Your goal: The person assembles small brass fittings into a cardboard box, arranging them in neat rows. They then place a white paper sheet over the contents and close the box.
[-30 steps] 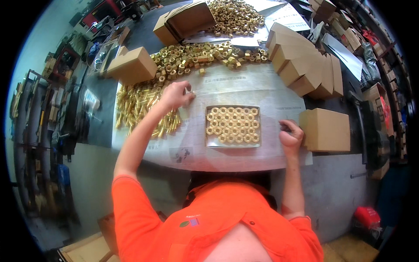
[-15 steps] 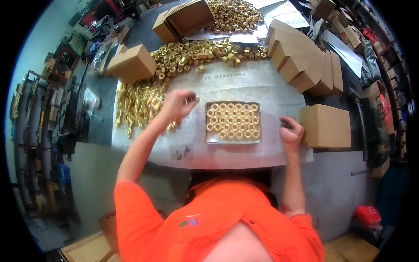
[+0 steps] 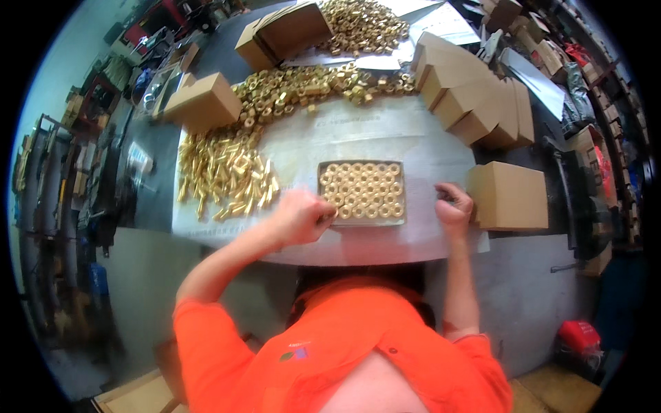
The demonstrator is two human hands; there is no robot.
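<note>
The left hand [image 3: 306, 217] had swung away from the heap of slim brass fittings [image 3: 231, 179] and come down at the near left corner of the shallow box [image 3: 372, 222], just where a gap in the bottom row had shown half a second before. Its fingers were drawn nearly together, the tips reaching over the box's edge; from where I stood they hid that corner, so I couldn't tell whether they pinched a piece or had only just let one go. To my eye the change brought the work to the one place that had looked unfilled, since the brass rings [image 3: 368, 187] otherwise sat in close rows, flat and hole-up, across the box. The right hand [image 3: 454, 206] had hardly stirred: half curled, thumb close by the forefinger, it rested to the right of the box, near a brown carton [image 3: 509, 196], and I couldn't tell if anything was tucked inside it. The box lay on the printed paper [image 3: 420, 148] covering the surface [image 3: 148, 196], squarely before the person in orange [image 3: 344, 323], with a band of loose hex nuts [image 3: 303, 88] spread beyond it
</note>
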